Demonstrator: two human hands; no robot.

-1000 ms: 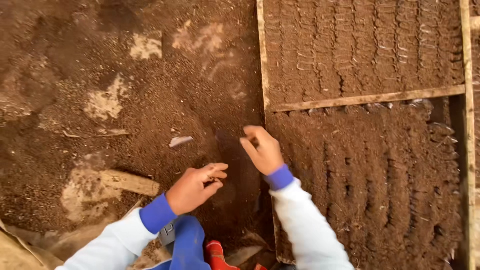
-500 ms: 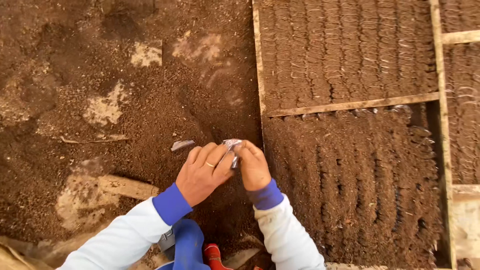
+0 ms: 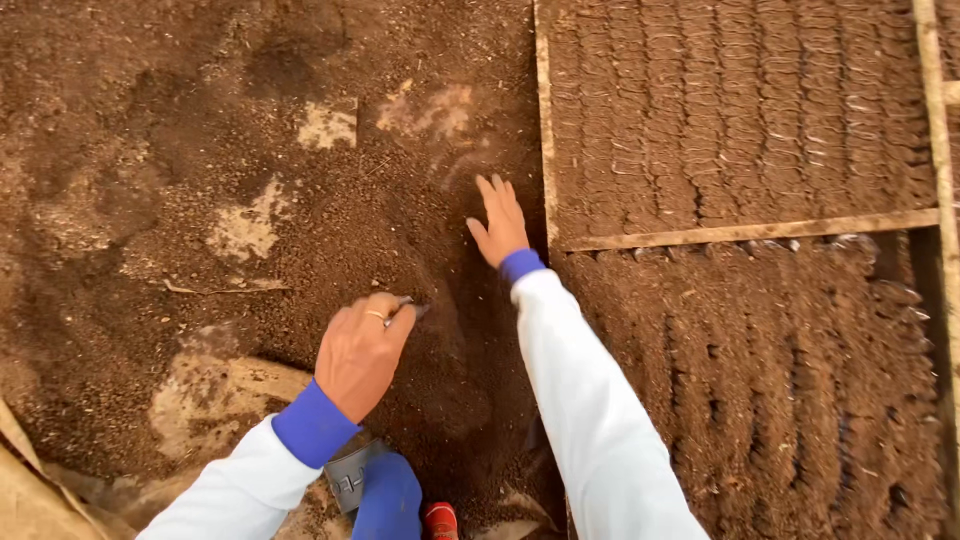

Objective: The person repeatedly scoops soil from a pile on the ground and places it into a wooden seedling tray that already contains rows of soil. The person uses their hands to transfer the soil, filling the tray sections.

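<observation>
The small pale scrap (image 3: 409, 306) pinched in the left hand (image 3: 360, 350) is mostly covered by the fingers (image 3: 398, 322), so its kind cannot be told. The right hand (image 3: 500, 222) lies flat on the loose brown soil (image 3: 300, 200), its palm hidden. The wooden-framed bed of filled seedling bags (image 3: 740, 120) is cut off at the top and right edges. The red thing (image 3: 440, 520) and blue boot (image 3: 388, 500) are cut off at the bottom.

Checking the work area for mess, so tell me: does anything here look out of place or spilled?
Nothing clearly stands out. Loose brown soil covers the ground, with pale bare patches showing through. The wooden frame lies straight. The right hand is spread on the soil; the left hand pinches something small.
</observation>
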